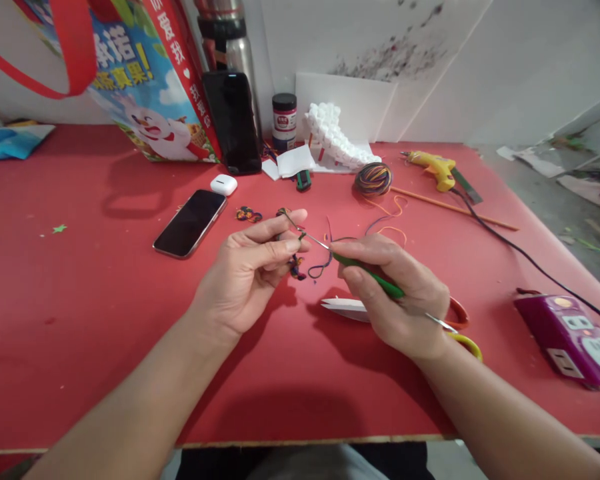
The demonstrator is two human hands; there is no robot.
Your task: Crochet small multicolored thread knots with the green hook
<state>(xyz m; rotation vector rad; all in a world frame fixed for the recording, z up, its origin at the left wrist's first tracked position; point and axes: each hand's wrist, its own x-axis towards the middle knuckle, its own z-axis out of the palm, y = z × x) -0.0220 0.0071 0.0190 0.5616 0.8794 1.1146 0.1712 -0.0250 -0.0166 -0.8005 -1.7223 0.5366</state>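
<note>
Between its thumb and fingers, my left hand (253, 267) pinches a small dark multicoloured piece of crochet (297, 268), part of it hidden by the fingers. My right hand (400, 287) grips a crochet hook (370, 272) by its green handle. The hook's thin metal shaft reaches left to the yarn at my left fingertips. Under my right hand lie scissors (347, 307) with red and yellow handles, blades pointing left. A loose purple yarn loop (320, 270) rests on the table between the hands. Behind, a ball of multicoloured yarn (373, 179) trails strands toward them.
On the red table (105, 347) lie a phone (191, 223), a white earbud case (224, 185) and another small crocheted piece (249, 214). A yellow glue gun (433, 168) and an orange stick (455, 208) are at back right. A purple power strip (563, 337) sits at right, near a black cord.
</note>
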